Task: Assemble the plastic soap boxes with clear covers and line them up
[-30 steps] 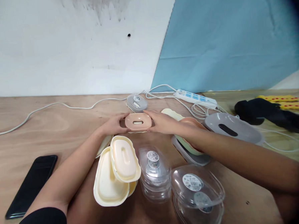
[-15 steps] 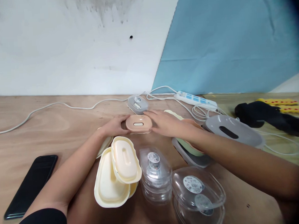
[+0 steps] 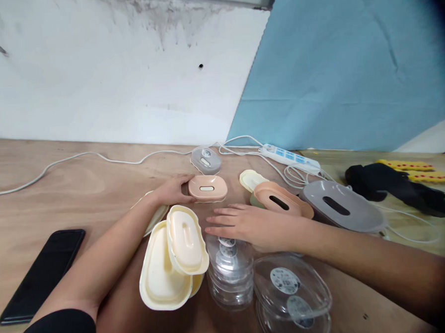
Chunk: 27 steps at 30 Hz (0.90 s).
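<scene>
The pink dish (image 3: 207,181), its long axis crosswise, is held at its left end by the left grip (image 3: 173,190); the clear lids (image 3: 230,273) are overhung by the nearer right grip (image 3: 250,225), spread wide.

I've got the phone (image 3: 42,278) far left, overlapping trays (image 3: 163,284) right of it, then a lid stack (image 3: 231,283); behind these sits the dish (image 3: 197,182), left hand (image 3: 171,190) at its left end, power strip (image 3: 291,158) farther back, right.
</scene>
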Each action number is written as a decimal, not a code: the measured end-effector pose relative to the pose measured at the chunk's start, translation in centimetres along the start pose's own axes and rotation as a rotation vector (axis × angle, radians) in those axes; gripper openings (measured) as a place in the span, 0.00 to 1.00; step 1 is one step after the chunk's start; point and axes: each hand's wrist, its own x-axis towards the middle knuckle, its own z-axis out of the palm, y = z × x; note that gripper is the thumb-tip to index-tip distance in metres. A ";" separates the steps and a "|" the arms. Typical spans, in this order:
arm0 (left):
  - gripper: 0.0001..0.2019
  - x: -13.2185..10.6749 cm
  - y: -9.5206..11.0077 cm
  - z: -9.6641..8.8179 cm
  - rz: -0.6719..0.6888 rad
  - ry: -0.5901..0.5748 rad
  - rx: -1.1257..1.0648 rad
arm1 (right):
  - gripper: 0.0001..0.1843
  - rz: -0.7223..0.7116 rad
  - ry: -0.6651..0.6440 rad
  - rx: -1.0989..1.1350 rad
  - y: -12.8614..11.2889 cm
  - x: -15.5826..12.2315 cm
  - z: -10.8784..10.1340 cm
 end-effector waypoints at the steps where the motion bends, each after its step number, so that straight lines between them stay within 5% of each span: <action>1: 0.43 0.0 0.1 0.0 0.001 -0.004 0.007 | 0.43 -0.010 -0.010 0.012 0.1 -0.1 -0.1; 8: 0.43 0.0 -0.2 0.0 0.014 -0.028 0.054 | 0.40 0.078 -0.005 -0.007 0.4 -1.7 -1.1; 13: 0.42 -0.1 -0.1 0.0 -0.006 0.018 -0.042 | 0.28 0.209 0.219 0.053 1.1 -3.1 -1.7; 16: 0.41 -0.2 -0.1 -0.1 0.000 0.029 -0.050 | 0.23 0.400 0.507 0.377 2.2 -3.1 -2.1; 19: 0.40 -0.2 0.0 -0.1 0.016 0.026 0.008 | 0.29 0.493 0.822 0.877 2.6 -2.4 -3.2; 27: 0.44 -0.4 0.5 -0.3 0.009 -0.080 0.171 | 0.24 0.274 1.078 1.552 1.1 0.0 -6.0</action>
